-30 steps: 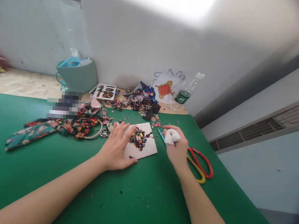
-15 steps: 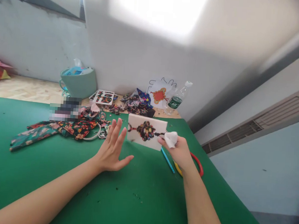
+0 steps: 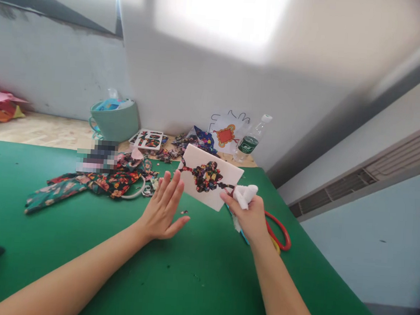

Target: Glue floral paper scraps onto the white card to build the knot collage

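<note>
My right hand [image 3: 249, 217] grips the lower right edge of a white board [image 3: 189, 187], together with a crumpled white tissue [image 3: 245, 195]. The board is tilted above the table and bears a knot-shaped collage [image 3: 207, 177] of dark floral fabric pieces. My left hand [image 3: 166, 206] is held up with its palm toward the board's left side, fingers stretched and thumb apart, holding nothing. A small fabric scrap [image 3: 184, 212] shows just right of its fingers. Under my right hand are scissors with red and yellow handles [image 3: 282, 232] and a blue stick, partly hidden.
Floral cloth [image 3: 113, 182] and a white ring [image 3: 135, 190] lie left of my left hand. Farther back stand a green bucket [image 3: 115, 122], a second collage board [image 3: 149, 140], fabric scraps, a knot drawing [image 3: 226, 135] and a water bottle [image 3: 249, 143]. The green table [image 3: 165, 288] ends at right.
The board has tilted, its collage now facing me more fully and its left end higher. A small scrap now shows below it. My left hand stays spread; the view has shifted slightly.
</note>
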The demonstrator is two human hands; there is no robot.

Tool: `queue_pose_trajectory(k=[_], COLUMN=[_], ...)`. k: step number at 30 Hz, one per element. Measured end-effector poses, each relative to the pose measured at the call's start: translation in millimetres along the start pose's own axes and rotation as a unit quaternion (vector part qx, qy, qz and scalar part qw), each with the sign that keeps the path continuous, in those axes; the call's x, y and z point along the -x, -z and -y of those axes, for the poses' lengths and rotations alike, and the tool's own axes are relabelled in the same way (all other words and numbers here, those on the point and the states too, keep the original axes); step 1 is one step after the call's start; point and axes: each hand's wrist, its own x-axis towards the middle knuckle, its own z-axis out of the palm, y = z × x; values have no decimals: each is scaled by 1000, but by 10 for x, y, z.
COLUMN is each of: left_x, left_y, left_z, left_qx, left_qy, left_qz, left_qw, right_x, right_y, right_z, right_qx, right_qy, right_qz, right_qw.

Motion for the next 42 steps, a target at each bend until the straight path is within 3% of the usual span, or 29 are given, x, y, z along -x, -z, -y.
queue_pose_trajectory(k=[2,4,8,10,13,18,20,30,36,39,42], left_x=[-11,-39,-101,-118,-125,-130,-136,-131,-118,-111,-112], left_y=[2,8,13,8,0,1,1,-16,-21,-29,-35], left_z=[-44,-99,-156,-139,-91,-81,-90,-65,-71,-71,-70], left_qx=[-30,-42,-56,-46,-66,-64,-63,-73,-70,-60,-57], left_qy=[-30,-45,-44,-64,-52,-70,-66,-65,-63,-68,-62], left_qz=[12,64,50,97,55,90,97,74,75,65,70], left_qw=[999,996,996,992,995,991,991,992,993,994,994], right_x=[17,29,48,58,65,17,-10,17,21,16,20], right_y=[-7,-8,0,5,10,13,20,98,96,98,94], right_z=[18,39,71,80,80,22,-3,40,64,77,81], right_qx=[-17,-19,13,12,15,-43,-66,8,14,26,23], right_qy=[-10,-6,12,15,16,-22,-43,53,53,49,42], right_qz=[33,52,33,19,-4,-39,-18,-11,7,-26,-1], right_qw=[999,998,999,1000,1000,998,997,998,998,998,999])
